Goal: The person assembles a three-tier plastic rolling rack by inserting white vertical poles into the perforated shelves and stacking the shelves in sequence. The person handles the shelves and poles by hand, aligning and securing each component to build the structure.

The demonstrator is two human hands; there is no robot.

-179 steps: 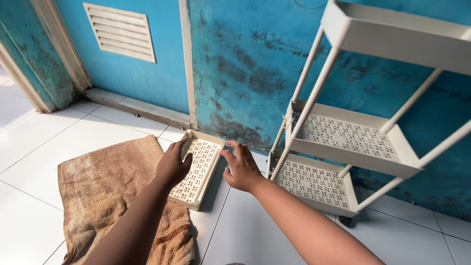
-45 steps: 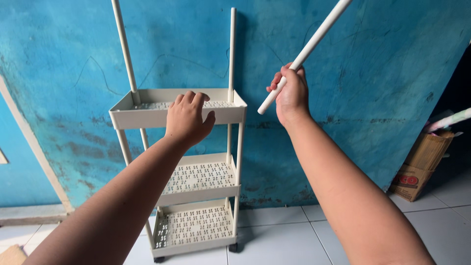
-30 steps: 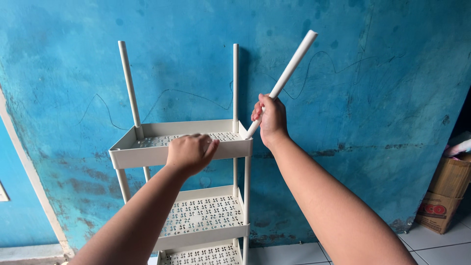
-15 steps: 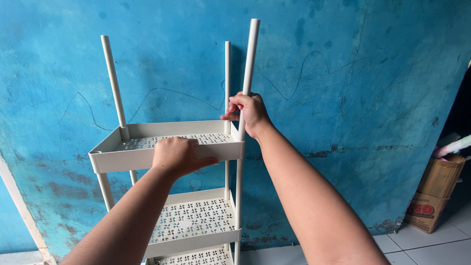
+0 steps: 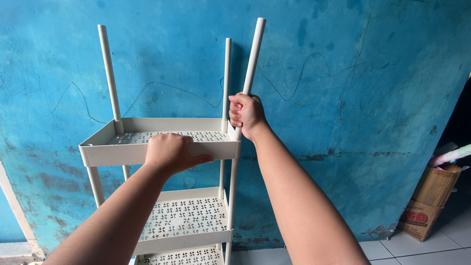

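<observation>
The blue wall (image 5: 343, 98) stands close behind the white rack (image 5: 162, 196), so there is little room at the back; to the right of the rack the wall runs bare toward a cardboard box (image 5: 429, 201) on the tiled floor (image 5: 417, 248), well apart from my arms. Above the top tray (image 5: 117, 149) the air is open except for three poles.

My left hand (image 5: 171, 154) is clamped on the front rim of that top tray, fingers curled over the edge and thumb lying along its front face. My right hand (image 5: 247, 114) is wrapped in a tight fist round the white pole (image 5: 253, 54) at the tray's front right corner, just above the rim and just beside the back right pole (image 5: 226, 73).

The pole I grip has its long axis nearly upright, leaning a little to the right at the top, its free end pointing up. Its lower end sits at the corner of the tray; I cannot tell whether it is fully seated there. The back left pole (image 5: 108, 73) leans slightly left.
</observation>
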